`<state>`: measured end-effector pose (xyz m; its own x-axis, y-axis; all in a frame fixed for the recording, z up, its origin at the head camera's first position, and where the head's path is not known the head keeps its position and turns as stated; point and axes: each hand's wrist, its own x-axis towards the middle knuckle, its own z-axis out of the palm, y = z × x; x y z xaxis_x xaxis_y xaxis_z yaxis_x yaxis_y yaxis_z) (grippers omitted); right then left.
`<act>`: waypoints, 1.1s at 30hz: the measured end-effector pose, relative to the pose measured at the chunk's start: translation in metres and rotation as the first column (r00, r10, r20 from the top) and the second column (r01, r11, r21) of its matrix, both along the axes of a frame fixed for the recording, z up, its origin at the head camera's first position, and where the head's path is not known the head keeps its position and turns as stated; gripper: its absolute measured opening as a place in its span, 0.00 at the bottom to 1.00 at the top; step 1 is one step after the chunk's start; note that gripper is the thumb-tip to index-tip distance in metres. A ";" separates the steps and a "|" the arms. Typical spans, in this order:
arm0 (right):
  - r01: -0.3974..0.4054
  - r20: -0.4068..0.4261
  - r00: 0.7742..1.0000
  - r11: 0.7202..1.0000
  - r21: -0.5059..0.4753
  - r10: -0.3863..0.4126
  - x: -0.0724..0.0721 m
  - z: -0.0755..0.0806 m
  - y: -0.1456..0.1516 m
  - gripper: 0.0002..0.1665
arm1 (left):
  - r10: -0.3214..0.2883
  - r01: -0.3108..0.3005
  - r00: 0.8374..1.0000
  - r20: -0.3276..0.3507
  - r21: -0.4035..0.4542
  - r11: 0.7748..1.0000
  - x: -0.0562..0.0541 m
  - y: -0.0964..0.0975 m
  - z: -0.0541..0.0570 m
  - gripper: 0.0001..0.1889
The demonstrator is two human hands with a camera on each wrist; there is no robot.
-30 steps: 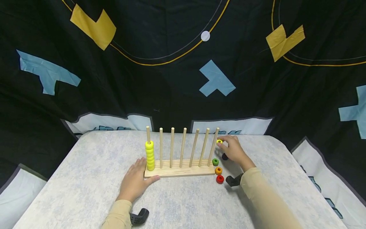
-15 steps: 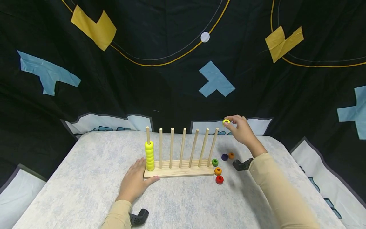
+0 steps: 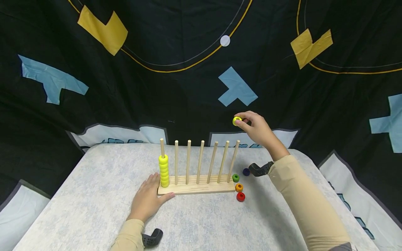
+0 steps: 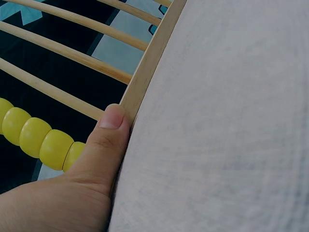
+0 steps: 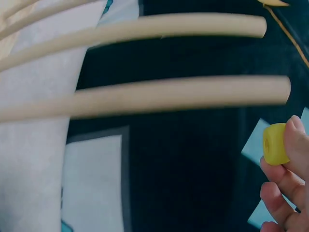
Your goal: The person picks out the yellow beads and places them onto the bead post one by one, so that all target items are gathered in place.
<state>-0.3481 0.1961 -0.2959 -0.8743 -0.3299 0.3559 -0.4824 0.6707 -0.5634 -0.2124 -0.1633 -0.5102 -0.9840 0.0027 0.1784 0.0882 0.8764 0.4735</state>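
A wooden abacus-like rack has a flat base (image 3: 201,188) and several upright pegs. Yellow beads (image 3: 164,171) are stacked on its leftmost peg, whose bare tip shows above them. My left hand (image 3: 147,199) rests against the base's left end, fingers stretched along that side. Its thumb (image 4: 101,145) presses on the front edge in the left wrist view. Held up higher than the peg tops, another yellow bead (image 3: 236,121) is pinched between thumb and fingers of my right hand (image 3: 258,129). In the right wrist view, this bead (image 5: 275,145) is just past the end of the nearest peg (image 5: 193,94).
Loose beads lie at the base's right end: green (image 3: 236,178), orange (image 3: 239,187), red (image 3: 240,197) and dark blue (image 3: 246,172). A black wrist camera (image 3: 260,169) hangs under the right wrist. Behind the pale tabletop (image 3: 201,223) hangs a dark patterned cloth (image 3: 176,101).
My right hand has lifted the yellow bead from beside the rightmost peg, first up and right, then further up and left. The left hand has stayed put.
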 end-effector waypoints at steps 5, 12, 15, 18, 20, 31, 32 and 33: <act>-0.038 -0.027 0.999 0.999 0.015 0.038 0.002 0.012 -0.017 0.18 | 0.000 0.000 1.000 0.004 0.000 1.000 -0.001 0.000 0.000 0.59; -0.109 -0.055 0.992 0.994 0.017 0.110 0.003 0.018 -0.041 0.18 | 0.001 -0.001 1.000 0.003 -0.002 1.000 -0.001 0.000 0.000 0.59; -0.144 -0.044 0.989 0.990 0.015 0.144 0.005 0.019 -0.054 0.19 | 0.004 -0.004 1.000 0.005 -0.003 1.000 -0.001 0.000 0.000 0.59; -0.183 -0.022 0.983 0.983 0.010 0.183 0.009 0.020 -0.067 0.18 | 0.008 -0.008 1.000 0.006 -0.003 1.000 -0.001 0.000 0.001 0.59; -0.204 -0.008 0.979 0.979 0.012 0.204 0.012 0.021 -0.077 0.18 | 0.008 -0.008 1.000 0.009 -0.001 1.000 -0.001 0.001 0.001 0.58; -0.314 0.037 0.949 0.949 0.030 0.313 0.025 0.017 -0.126 0.18 | 0.001 -0.001 1.000 0.005 0.003 1.000 0.000 0.001 0.002 0.60; -0.320 0.039 0.947 0.947 0.032 0.319 0.026 0.017 -0.130 0.18 | 0.000 0.000 1.000 0.004 0.001 1.000 0.000 0.001 0.002 0.60; -0.326 0.041 0.945 0.945 0.033 0.325 0.027 0.016 -0.134 0.18 | 0.000 0.000 1.000 0.003 0.000 1.000 0.000 0.001 0.001 0.60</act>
<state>-0.3212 0.0619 -0.2797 -0.7285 -0.6115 0.3088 -0.6588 0.5018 -0.5604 -0.2121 -0.1627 -0.5087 -0.9845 0.0030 0.1752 0.0870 0.8763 0.4739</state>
